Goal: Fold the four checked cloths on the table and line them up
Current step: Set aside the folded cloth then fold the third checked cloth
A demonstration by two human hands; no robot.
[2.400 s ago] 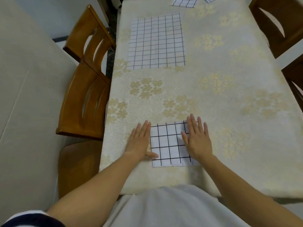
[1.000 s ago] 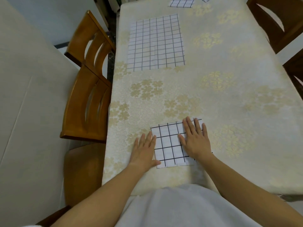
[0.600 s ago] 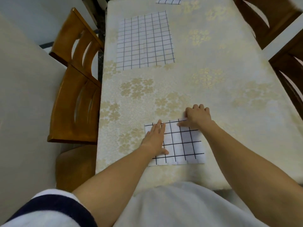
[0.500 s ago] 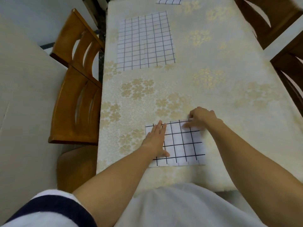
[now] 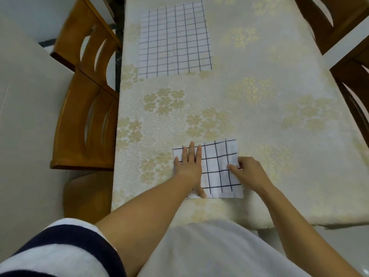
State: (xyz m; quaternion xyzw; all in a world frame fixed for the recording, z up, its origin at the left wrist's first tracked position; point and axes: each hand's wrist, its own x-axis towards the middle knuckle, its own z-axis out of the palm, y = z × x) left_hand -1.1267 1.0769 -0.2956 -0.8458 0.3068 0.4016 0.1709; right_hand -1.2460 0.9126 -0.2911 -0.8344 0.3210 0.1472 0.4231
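soft even indoor light, faint shadows, mild blur (wide-angle bending at edges)

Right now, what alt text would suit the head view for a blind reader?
A left hand presses flat on a small folded checked cloth near the table edge while the right hand pinches its right edge. A larger checked cloth lies farther away.
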